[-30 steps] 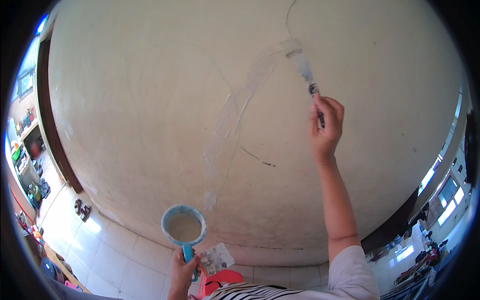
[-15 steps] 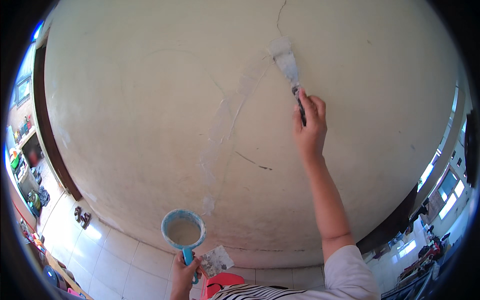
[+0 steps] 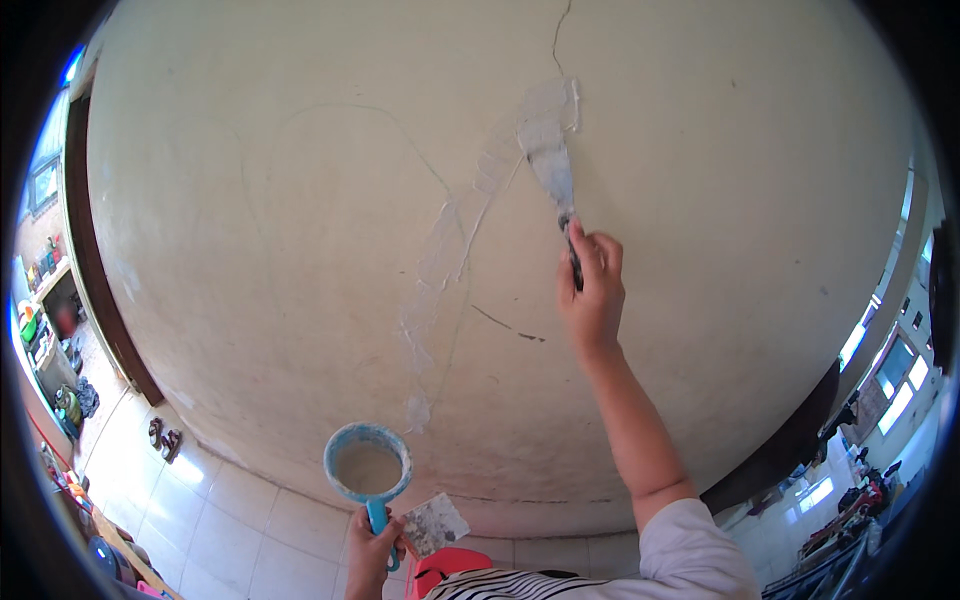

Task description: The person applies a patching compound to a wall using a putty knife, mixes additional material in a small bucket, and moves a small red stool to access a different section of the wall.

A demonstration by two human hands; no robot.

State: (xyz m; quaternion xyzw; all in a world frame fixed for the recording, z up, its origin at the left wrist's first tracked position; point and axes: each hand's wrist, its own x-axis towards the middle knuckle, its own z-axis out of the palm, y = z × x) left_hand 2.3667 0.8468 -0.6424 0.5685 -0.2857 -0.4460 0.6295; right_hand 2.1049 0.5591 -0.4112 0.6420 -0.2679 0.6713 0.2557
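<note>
My right hand (image 3: 593, 285) is closed round the dark handle of a putty knife (image 3: 549, 165), its wide smeared blade lying against the beige wall (image 3: 700, 220). Just above the blade is a fresh patch of pale putty (image 3: 548, 100), below a thin crack (image 3: 557, 40). A band of putty (image 3: 440, 245) runs from there down and left. Low in the view, my left hand (image 3: 372, 550) grips the blue handle of a dipper (image 3: 368, 462) with pale paste inside. A second flat scraper (image 3: 436, 524), its blade spotted, sticks out beside that hand, apparently held in it too.
A red object (image 3: 452, 562) is near my body at the bottom. White floor tiles (image 3: 262, 520) run along the wall's foot. Sandals (image 3: 165, 437) lie by a dark doorframe (image 3: 110, 300) at left; clutter (image 3: 840, 535) fills the lower right.
My right hand has drawn the putty knife down and slightly left along the wall. A wider patch of putty with a raised right edge now shows below the crack. The left hand stays nearly still.
</note>
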